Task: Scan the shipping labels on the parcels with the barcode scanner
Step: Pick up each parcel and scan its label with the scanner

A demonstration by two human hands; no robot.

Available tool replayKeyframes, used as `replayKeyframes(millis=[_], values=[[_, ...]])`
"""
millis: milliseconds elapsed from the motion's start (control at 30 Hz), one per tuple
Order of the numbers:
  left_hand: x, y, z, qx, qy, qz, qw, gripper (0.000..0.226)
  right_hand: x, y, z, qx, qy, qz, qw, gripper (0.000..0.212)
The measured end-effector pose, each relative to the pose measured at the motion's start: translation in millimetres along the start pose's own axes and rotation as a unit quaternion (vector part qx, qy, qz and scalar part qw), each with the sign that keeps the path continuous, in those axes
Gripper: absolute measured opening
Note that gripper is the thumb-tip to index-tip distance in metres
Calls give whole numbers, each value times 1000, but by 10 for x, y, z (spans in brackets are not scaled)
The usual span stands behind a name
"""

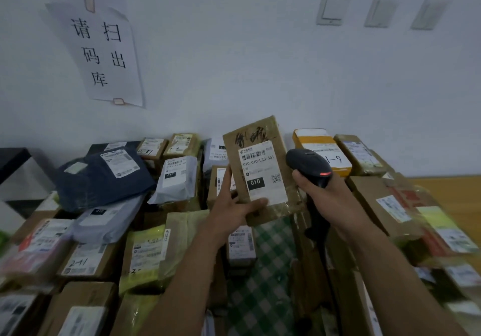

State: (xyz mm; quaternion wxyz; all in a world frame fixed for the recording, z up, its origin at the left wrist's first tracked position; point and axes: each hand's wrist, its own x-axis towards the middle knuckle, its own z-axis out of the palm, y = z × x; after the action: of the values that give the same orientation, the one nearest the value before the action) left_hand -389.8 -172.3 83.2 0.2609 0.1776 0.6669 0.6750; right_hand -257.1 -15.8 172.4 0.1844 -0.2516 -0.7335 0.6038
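My left hand (235,205) holds a flat brown cardboard parcel (260,135) upright above the pile, thumb across its lower front, fingers behind its left edge. Its white shipping label (263,171) faces me, with a barcode at the top and a black "010" box. My right hand (325,195) grips the handle of a black barcode scanner (305,163) just right of the parcel. A red light glows on the scanner's head, which sits close to the label's right edge.
Many parcels cover the table: a dark blue bag (104,176) at back left, grey bags (179,179), brown boxes (377,200) at right, a yellow-white box (322,150) behind the scanner. A green checked cloth (268,270) shows between my arms. A paper sign (104,51) hangs on the wall.
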Motion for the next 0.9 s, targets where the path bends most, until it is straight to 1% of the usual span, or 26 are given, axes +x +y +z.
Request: replayKeyframes(millis=[67, 133, 233, 333, 500, 600, 800, 900], values=[[4, -2, 53, 50, 25, 26, 998, 117, -47, 22, -30, -21, 17, -3, 1000, 24], [39, -23, 127, 104, 63, 66, 990, 119, -99, 27, -52, -33, 24, -3, 999, 23], [93, -33, 227, 183, 125, 103, 970, 119, -181, 1, -55, -47, -3, 15, 999, 22], [147, -53, 300, 233, 144, 103, 956, 117, -236, -20, -42, -46, -33, 30, 998, 25], [311, -241, 316, 250, 140, 86, 954, 128, -299, -54, -41, -45, -48, 44, 997, 23], [351, -279, 331, 256, 137, 76, 954, 127, -303, -62, -51, -48, -56, 52, 996, 23], [401, -287, 366, 265, 141, 83, 950, 123, -248, -58, -73, -52, -60, 59, 995, 26], [431, -303, 365, 265, 140, 90, 950, 125, -216, -47, -82, -44, -60, 56, 996, 24]])
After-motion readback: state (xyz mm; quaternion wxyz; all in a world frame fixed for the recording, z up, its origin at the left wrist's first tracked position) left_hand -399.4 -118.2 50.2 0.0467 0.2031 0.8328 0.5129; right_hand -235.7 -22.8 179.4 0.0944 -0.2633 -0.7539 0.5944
